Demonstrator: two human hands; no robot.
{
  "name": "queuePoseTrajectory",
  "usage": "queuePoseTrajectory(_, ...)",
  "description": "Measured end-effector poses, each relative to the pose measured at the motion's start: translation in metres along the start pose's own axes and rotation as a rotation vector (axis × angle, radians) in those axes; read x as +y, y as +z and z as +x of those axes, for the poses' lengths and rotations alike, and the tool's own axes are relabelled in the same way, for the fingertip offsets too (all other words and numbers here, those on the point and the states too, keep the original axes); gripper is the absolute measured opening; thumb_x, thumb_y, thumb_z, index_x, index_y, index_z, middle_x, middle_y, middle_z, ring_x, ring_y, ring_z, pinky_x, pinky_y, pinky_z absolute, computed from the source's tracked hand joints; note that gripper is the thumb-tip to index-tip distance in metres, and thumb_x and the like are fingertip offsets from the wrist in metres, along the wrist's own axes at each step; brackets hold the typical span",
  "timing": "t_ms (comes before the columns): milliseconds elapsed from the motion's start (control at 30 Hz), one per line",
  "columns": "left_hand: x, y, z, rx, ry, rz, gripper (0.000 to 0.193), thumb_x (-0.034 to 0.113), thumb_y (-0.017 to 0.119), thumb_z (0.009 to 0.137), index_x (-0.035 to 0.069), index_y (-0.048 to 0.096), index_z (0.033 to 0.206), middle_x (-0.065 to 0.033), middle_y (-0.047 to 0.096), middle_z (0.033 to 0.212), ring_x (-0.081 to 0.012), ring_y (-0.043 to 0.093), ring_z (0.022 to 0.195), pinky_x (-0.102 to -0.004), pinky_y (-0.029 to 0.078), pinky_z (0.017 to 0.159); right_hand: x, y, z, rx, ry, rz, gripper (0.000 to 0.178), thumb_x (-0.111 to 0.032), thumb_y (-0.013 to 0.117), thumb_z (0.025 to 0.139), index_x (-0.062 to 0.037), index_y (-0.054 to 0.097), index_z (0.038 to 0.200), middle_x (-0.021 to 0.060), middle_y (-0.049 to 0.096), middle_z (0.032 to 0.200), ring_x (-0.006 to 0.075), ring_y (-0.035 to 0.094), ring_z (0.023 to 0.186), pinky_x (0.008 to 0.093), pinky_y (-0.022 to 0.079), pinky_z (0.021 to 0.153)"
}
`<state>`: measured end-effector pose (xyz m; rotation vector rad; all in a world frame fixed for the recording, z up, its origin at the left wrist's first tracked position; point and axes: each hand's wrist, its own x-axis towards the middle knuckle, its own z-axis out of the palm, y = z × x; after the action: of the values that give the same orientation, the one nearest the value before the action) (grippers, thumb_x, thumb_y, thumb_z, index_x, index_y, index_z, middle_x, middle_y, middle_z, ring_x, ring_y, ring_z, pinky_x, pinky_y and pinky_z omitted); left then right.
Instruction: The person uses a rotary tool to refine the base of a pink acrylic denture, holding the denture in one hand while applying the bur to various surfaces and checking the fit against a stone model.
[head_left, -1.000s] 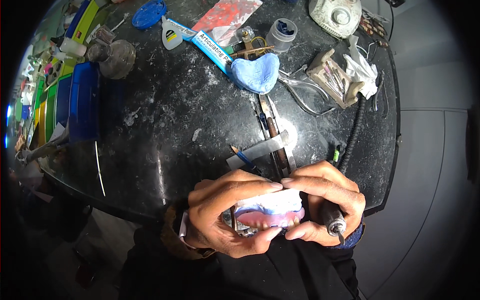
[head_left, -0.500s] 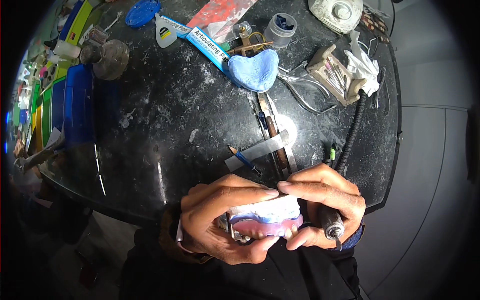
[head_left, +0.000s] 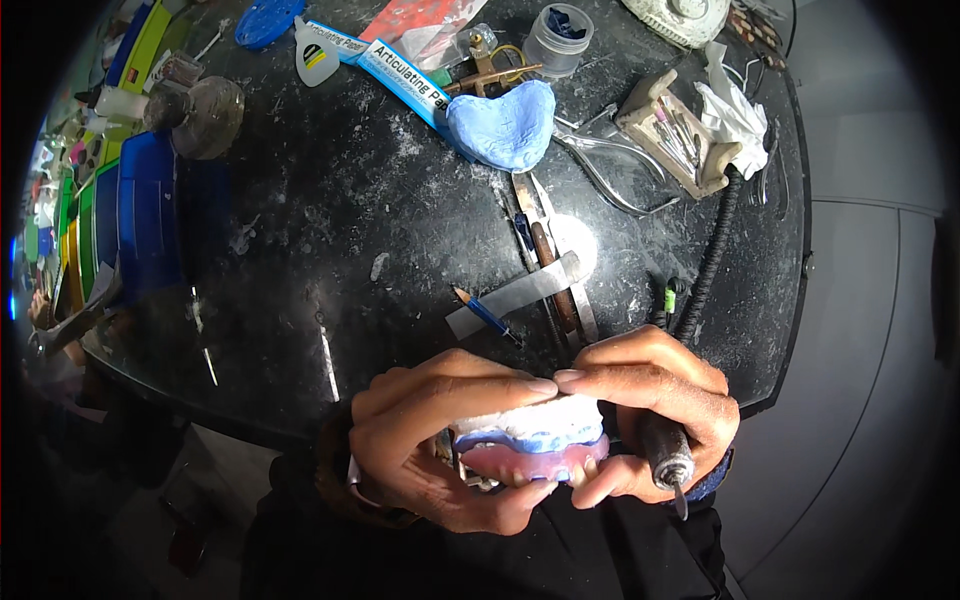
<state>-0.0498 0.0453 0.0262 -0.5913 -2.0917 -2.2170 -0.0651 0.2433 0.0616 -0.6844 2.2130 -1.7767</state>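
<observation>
- Denture [head_left: 530, 464] sits on a white cast [head_left: 530, 422], held up by both hands just off the near edge of the bench [head_left: 330, 220]
- Weight: cast looks like plaster, so probably the heavier part, denture light; both likely stiff
- Fragility: teeth [head_left: 590, 467] and the pink edge are likely the weak spots; cast rim may chip
- Slip: pink face is glossy, may slide under a thumb; cast looks rougher, should grip better
- Best hold: by the cast, fingertips on its top edge, light thumb support from below, no squeeze on the teeth
- Left hand [head_left: 405, 425]: fingers curled in a wide C around the piece, index tip on the cast's top edge, thumb tip at the denture's lower edge
- Right hand [head_left: 690, 390]: similar wide C, index tip beside the left one on top, thumb tip by the teeth, contact unclear; handpiece [head_left: 665, 450] gripped in it too, bur [head_left: 682, 502] pointing down, apart from the denture
- Looks: curved pink band, pale teeth along the lower edge, blue showing in a gap; blue band [head_left: 550, 440] between pink and white
- Metal parts [head_left: 480, 482] show by the left palm, can't tell what they are
</observation>
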Motion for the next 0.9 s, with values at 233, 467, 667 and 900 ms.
queuePoseTrajectory(233, -0.006, 0.007, -0.001, 0.145, 0.190, 0.009, 0.038, 0.023, 0.078, 0.068, -0.002, 0.065, 0.095, -0.0132, 0.066, 0.091, -0.0213, 0.069, 0.075, -0.0285, 0.058, 0.062, -0.007, 0.001, 0.000, -0.033, -0.037, -0.112, 0.058, -0.035, 0.078, 0.067, 0.0034, 0.063, 0.108, 0.0156, 0.059, 0.097, 0.0206, 0.062, 0.084, 0.0276, 0.050, 0.070)
queuePoseTrajectory(467, -0.008, 0.009, 0.001, 0.206, 0.367, 0.183, 0.029, 0.023, 0.075, 0.073, 0.004, 0.067, 0.093, -0.0059, 0.066, 0.091, -0.0168, 0.069, 0.073, -0.0249, 0.059, 0.058, -0.014, 0.000, 0.004, -0.068, 0.004, -0.032, 0.041, -0.018, 0.072, 0.073, 0.0027, 0.063, 0.106, 0.0153, 0.060, 0.104, 0.0222, 0.065, 0.085, 0.0294, 0.055, 0.069)
queuePoseTrajectory(667, -0.011, 0.007, -0.004, 0.209, 0.438, 0.225, 0.024, 0.026, 0.073, 0.076, 0.006, 0.069, 0.089, -0.0035, 0.067, 0.086, -0.0157, 0.068, 0.071, -0.0240, 0.057, 0.055, -0.011, 0.003, 0.000, -0.025, -0.068, -0.016, 0.046, -0.008, 0.075, 0.064, 0.0031, 0.062, 0.107, 0.0157, 0.061, 0.106, 0.0224, 0.069, 0.080, 0.0278, 0.059, 0.064)
queuePoseTrajectory(900, -0.007, 0.007, -0.015, 0.210, 0.084, -0.194, 0.051, 0.015, 0.081, 0.061, 0.001, 0.055, 0.102, -0.0153, 0.062, 0.101, -0.0198, 0.067, 0.079, -0.0291, 0.058, 0.067, 0.003, 0.008, 0.003, 0.119, -0.182, -0.119, 0.056, -0.025, 0.079, 0.064, 0.0055, 0.062, 0.108, 0.0165, 0.063, 0.102, 0.0236, 0.069, 0.079, 0.0271, 0.058, 0.062)
